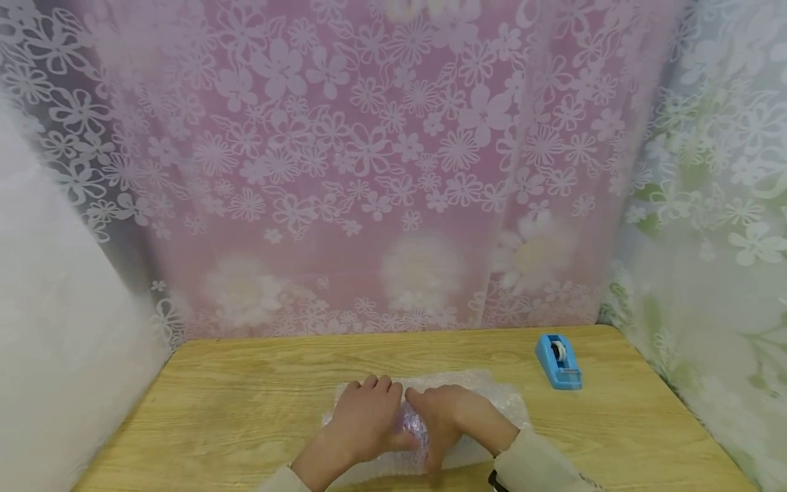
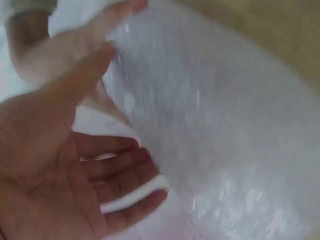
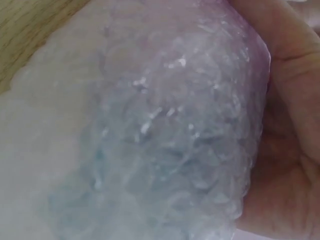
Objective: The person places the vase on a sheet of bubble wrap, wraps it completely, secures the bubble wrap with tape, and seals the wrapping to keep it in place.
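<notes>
Bubble wrap (image 1: 492, 393) lies on the wood-grain counter (image 1: 233, 396), front and centre, bunched around a purplish item (image 1: 415, 427) between the two hands; can't tell what the item is.

Left hand (image 1: 365, 420) lies over the left side, thumb on the near part, fingers toward the far side. Left wrist view is blurred: thumb and fingers spread wide but bent, tips at the wrap's edge, gap at the palm. Reads as a loose hold.

Right hand (image 1: 445, 417) curves round the right side, palm against the bubbles in the right wrist view; most fingers hidden there. Holding the wrap too, exact spread can't tell.

Edges: loose wrap sticks out past both hands, more on the right. Long stretch of wood runs left of it. Counter's far edge sits well beyond the wrap, along a pink floral curtain (image 1: 344, 171). On the right, a blue tape dispenser (image 1: 558, 362) stands well apart from the wrap, near the far right corner, roll of tape (image 1: 558, 351) fitted.

Markings: white flowers printed on the curtain; dispenser too small to read.
</notes>
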Tool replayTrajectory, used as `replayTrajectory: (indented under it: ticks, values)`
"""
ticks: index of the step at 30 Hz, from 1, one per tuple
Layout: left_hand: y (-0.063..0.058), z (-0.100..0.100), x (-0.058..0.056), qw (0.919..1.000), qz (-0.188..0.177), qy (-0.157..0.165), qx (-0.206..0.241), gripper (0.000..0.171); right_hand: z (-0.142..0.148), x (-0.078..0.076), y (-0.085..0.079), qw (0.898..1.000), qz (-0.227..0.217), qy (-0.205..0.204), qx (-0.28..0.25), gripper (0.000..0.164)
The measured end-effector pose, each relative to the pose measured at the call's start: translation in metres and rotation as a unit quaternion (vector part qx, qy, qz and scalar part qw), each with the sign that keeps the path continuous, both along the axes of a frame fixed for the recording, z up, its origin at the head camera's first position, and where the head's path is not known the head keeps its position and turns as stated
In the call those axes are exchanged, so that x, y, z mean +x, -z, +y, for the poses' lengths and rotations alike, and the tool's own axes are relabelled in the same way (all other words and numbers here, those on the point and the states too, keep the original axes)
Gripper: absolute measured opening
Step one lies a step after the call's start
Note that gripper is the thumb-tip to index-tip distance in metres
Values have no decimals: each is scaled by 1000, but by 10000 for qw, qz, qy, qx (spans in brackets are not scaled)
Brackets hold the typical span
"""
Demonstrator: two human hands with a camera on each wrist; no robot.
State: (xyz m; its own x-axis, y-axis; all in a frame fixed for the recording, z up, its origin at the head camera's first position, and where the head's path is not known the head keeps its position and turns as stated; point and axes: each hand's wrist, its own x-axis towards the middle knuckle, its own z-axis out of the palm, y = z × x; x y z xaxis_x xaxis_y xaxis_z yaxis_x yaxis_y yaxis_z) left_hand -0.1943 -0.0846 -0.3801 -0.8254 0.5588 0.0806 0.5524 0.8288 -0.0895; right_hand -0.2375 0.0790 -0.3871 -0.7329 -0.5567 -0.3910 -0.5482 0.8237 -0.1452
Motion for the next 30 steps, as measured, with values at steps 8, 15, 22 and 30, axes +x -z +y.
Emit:
replayTrajectory:
  ticks: [8,15,22,30]
  values:
    - [17,12,13,9998,-82,-44,-192,87,1,-10,-2,9987,-473,85,-150,77]
    - [40,18,9,9942,891,-18,-606,96,6,-24,-1,9931,-1072,-24,-467,77]
    - [55,18,2,9827,1821,-42,-333,78,2,-33,-2,9901,-1371,148,-246,84]
    - [56,19,-2,9852,1699,-51,-215,84,1,-39,-2,9872,-1587,134,-121,95]
